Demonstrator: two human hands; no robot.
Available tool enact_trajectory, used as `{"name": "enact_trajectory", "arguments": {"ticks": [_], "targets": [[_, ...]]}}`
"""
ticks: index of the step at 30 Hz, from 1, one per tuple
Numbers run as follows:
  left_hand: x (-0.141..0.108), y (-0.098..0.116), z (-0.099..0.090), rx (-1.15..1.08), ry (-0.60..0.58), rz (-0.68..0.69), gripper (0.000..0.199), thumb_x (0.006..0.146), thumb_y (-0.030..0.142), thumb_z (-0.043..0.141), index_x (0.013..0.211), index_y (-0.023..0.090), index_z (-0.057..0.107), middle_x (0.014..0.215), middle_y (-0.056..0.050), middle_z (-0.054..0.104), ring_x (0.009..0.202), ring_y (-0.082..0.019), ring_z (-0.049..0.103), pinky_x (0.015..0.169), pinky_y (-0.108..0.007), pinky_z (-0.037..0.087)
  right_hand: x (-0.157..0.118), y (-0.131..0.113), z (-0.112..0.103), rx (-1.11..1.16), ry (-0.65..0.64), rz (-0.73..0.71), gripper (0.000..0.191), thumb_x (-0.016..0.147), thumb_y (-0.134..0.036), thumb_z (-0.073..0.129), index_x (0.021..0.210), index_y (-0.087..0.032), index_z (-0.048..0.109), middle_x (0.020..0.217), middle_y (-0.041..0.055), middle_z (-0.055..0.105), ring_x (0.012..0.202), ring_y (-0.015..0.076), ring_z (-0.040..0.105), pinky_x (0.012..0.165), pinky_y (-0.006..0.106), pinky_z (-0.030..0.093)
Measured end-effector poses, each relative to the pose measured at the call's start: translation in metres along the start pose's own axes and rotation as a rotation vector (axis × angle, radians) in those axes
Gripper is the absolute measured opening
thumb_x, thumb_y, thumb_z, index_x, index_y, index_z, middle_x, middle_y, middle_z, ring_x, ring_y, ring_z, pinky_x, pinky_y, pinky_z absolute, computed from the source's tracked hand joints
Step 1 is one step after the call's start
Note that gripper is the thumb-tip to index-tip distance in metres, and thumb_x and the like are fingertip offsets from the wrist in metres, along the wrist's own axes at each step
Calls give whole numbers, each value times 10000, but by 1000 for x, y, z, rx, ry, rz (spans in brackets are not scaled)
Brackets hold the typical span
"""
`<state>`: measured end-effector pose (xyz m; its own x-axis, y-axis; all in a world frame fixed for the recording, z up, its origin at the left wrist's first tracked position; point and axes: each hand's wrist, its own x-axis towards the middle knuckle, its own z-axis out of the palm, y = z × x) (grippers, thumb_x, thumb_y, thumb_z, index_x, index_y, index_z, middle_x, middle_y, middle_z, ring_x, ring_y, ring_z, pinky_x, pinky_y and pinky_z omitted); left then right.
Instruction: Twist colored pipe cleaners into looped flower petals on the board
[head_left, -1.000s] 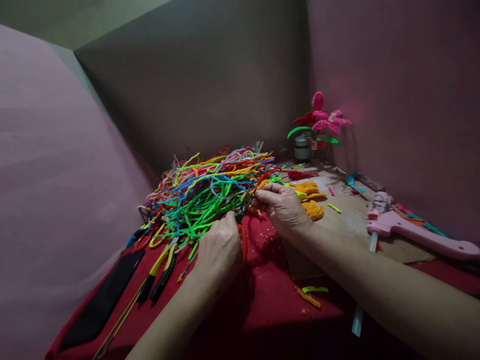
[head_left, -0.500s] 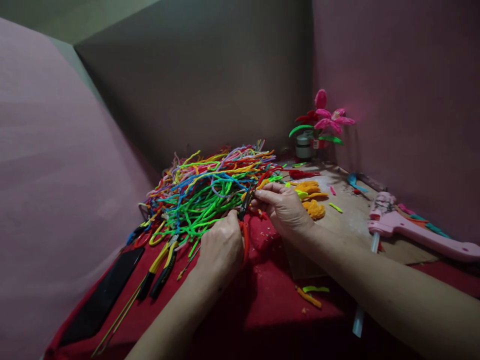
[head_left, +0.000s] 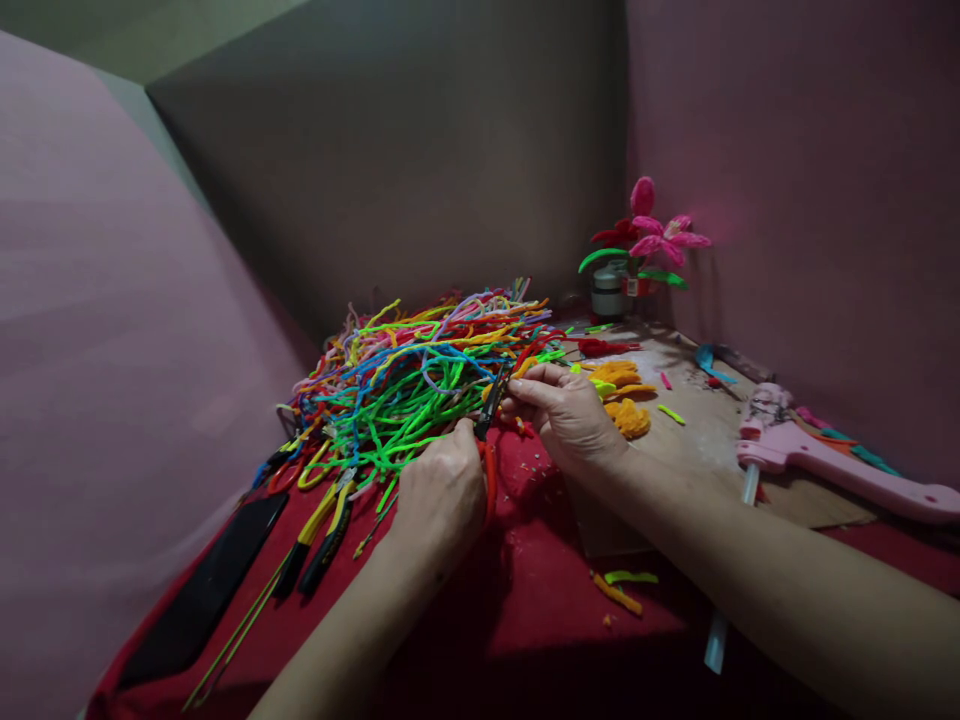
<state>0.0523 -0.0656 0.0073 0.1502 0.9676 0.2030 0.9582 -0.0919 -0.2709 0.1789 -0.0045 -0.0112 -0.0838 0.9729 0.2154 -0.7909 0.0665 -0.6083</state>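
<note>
My left hand (head_left: 442, 485) is closed around the red handles of a pair of scissors (head_left: 490, 405), whose dark blades point up and away. Close by the blades, my right hand (head_left: 574, 415) is closed in a pinch, thumb against fingers. What it pinches is too small and hidden to make out; a bit of orange shows just left of the blades. Behind both hands lies a heap of fuzzy pipe cleaners (head_left: 420, 385) in many colours. Orange fuzzy petals (head_left: 628, 418) rest on a board beyond my right hand.
Yellow-and-black pliers (head_left: 324, 530) and a black flat object (head_left: 206, 590) lie at left on the red cloth (head_left: 540, 610). A pink glue gun (head_left: 832, 465) with a glue stick rests on the brown board (head_left: 712, 450) at right. Pink fuzzy flowers (head_left: 667, 240) stand at the back.
Both hands stay almost where they were. The left hand and the scissors handles have shifted very slightly left.
</note>
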Motion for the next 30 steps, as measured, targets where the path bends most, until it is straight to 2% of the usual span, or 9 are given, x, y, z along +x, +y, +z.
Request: {"name": "enact_trajectory", "arguments": {"ticks": [5,9,16,19,22,25,28,30], "targets": [[1,0,2,28,5,-15,279,838,128,269,1039,126,462,757,-109,640,714,-238,641,546,-275,418,1,-1,1,-23,39,-1,183,545,-125,702,608,-148,532,521,-35,599,445,106,581,474,234,506],[2,-9,1,4,17,-66,285,865,217,267,1068,140,452,732,-102,651,698,-253,645,552,-288,406,3,-4,1,-48,63,-8,167,554,-123,681,610,-145,525,522,-34,599,452,97,577,477,220,498],[-9,-45,0,-8,-209,-5,272,865,291,271,943,181,507,840,-102,665,769,-240,637,591,-282,395,7,-15,4,-9,70,-64,153,613,-104,614,645,-162,476,599,-7,641,466,93,574,487,225,490],[-13,-51,6,14,-282,37,287,857,325,285,912,189,531,823,-104,668,761,-251,635,591,-296,398,7,-15,4,-2,56,-84,180,606,-90,622,656,-167,468,563,-25,619,457,90,570,485,216,484],[-12,-52,11,-15,-298,84,254,825,350,363,888,203,560,828,-97,667,743,-260,632,589,-311,404,6,-14,2,-26,31,-97,224,582,-91,664,673,-168,474,559,-44,600,458,89,574,488,217,493],[-5,-52,9,-137,-193,140,247,808,367,432,932,210,577,880,-82,653,765,-233,618,630,-309,423,6,-14,2,-40,28,-90,259,574,-110,694,689,-173,470,563,-49,602,455,90,576,492,222,504],[9,-47,0,-378,41,189,308,835,371,420,1059,197,540,968,-73,616,849,-194,586,728,-305,436,4,-15,3,-26,19,-95,246,595,-111,684,703,-175,472,581,-41,617,464,85,575,506,223,513],[22,-39,-5,-553,177,234,372,814,368,475,1132,177,498,1009,-74,592,919,-178,559,807,-305,428,4,-17,3,-1,-6,-92,226,612,-113,672,714,-173,480,594,-31,624,477,88,580,525,234,522]]}}
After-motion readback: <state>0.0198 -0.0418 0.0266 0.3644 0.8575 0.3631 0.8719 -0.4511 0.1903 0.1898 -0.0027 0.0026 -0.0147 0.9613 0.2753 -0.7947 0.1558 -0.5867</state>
